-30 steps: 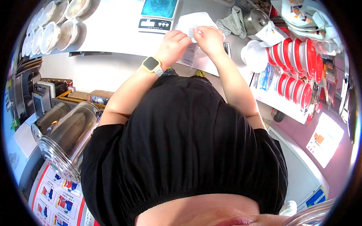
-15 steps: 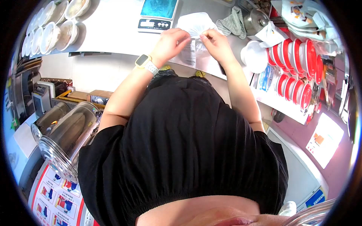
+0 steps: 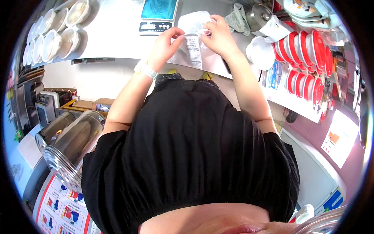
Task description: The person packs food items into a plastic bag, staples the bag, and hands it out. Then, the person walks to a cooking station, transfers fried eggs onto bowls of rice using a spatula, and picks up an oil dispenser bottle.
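Head view: near the bench [image 3: 117,37] front edge, the white bag [image 3: 191,20] is apparently being gathered, pinched by left hand [image 3: 164,47] and right hand [image 3: 222,39]; even tension seems called for.

The scale's platform [image 3: 159,8] is bright blue, the shirt [image 3: 194,144] plain black, the stacked lids [image 3: 318,48] red.

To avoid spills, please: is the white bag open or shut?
Gathered shut: the white bag shows pleats bunched between the left hand and the right hand. Whether it is knotted, I cannot tell.
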`<state>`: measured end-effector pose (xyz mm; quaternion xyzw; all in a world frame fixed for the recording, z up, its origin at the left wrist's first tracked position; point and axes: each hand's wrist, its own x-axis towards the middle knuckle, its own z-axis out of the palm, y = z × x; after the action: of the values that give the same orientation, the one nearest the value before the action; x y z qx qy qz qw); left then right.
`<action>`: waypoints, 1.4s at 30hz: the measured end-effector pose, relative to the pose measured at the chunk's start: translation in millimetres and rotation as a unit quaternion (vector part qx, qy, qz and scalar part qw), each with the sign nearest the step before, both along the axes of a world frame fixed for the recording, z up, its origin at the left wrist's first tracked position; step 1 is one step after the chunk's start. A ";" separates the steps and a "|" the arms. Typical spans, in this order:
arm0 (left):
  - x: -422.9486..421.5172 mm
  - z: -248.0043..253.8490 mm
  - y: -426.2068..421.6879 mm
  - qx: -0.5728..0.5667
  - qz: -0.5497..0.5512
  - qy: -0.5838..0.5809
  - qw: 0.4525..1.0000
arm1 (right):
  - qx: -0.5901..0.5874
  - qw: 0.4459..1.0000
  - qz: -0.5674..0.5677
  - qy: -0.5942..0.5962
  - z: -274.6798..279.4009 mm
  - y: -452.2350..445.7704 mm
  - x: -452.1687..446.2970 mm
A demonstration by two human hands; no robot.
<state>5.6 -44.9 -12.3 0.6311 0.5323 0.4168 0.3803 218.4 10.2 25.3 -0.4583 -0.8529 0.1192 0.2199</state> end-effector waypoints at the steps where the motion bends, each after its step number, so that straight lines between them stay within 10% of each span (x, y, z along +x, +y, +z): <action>1: -1.1 1.4 -2.7 0.001 0.000 0.000 1.000 | 0.018 1.000 -0.026 -0.001 -8.9 2.9 -0.7; 20: -25.6 8.8 -49.4 -0.077 0.062 -0.108 0.989 | -0.407 0.886 -0.078 0.208 22.2 9.2 0.8; 36: 67.8 79.8 -21.8 -0.063 -0.088 -0.216 0.970 | -0.276 0.795 -0.204 0.500 201.5 -109.5 148.1; 39: 120.8 179.5 -20.8 0.193 -0.215 -0.178 0.941 | -0.237 0.751 -0.233 0.570 225.8 -157.1 204.3; 42: 174.9 269.1 -23.3 0.474 -0.337 -0.184 0.792 | -0.181 0.731 -0.312 0.579 240.4 -206.9 255.3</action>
<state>180.5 -68.1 256.8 0.7830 -0.0584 0.5706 0.2409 473.7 -196.7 265.7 -0.5724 -0.3317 0.4379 0.6088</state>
